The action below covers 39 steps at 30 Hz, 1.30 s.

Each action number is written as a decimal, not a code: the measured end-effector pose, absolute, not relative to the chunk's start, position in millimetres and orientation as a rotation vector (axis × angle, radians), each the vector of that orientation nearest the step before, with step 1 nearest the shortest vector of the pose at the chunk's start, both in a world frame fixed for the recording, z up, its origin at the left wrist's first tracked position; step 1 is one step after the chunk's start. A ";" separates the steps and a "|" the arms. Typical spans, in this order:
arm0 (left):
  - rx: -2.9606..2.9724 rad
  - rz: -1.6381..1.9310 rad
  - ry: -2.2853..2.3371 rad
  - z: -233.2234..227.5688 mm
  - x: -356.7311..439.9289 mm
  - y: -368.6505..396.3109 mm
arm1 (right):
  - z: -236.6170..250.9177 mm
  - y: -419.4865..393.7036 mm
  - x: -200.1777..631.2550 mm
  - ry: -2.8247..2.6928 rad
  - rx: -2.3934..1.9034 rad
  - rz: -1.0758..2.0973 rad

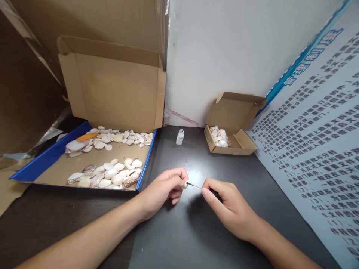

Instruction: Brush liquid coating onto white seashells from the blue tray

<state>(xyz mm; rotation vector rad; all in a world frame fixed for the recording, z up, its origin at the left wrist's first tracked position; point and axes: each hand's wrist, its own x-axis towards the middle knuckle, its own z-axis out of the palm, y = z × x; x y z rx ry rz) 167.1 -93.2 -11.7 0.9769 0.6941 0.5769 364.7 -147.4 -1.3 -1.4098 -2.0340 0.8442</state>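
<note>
My left hand [169, 185] is closed in a pinch on a small white shell [185, 184], most of it hidden by the fingertips. My right hand [224, 201] grips a thin brush [195, 185] with a dark tip and a pale stem; its black handle is partly covered by the palm. The brush tip meets or nearly meets the shell. Beyond both hands stands a small clear glass bottle [180, 139] with a white label and no cap on it.
On the left, a blue-edged cardboard box [53, 155] with its lid raised holds many shells [112, 173] in two groups. A smaller open carton [235, 150] at back right contains more white shells [220, 137]. A printed sheet [316, 149] slopes along the right side.
</note>
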 end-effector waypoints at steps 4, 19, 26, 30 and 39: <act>0.980 0.577 0.702 -11.5 167.4 -93.1 | -1.6 -147.1 365.4 -1.944 -1.456 0.767; 0.965 0.580 0.691 -10.8 167.7 -92.7 | -2.4 -147.4 362.7 -2.038 -1.393 0.779; 0.903 0.599 0.692 -11.5 167.3 -92.9 | -4.7 -149.9 361.5 -2.036 -1.376 0.844; 0.904 0.585 0.698 -11.2 167.6 -93.1 | -5.8 -147.2 360.4 -2.085 -1.483 0.867; 0.900 0.581 0.697 -11.7 166.8 -91.9 | -1.5 -148.1 364.0 -2.035 -1.371 0.868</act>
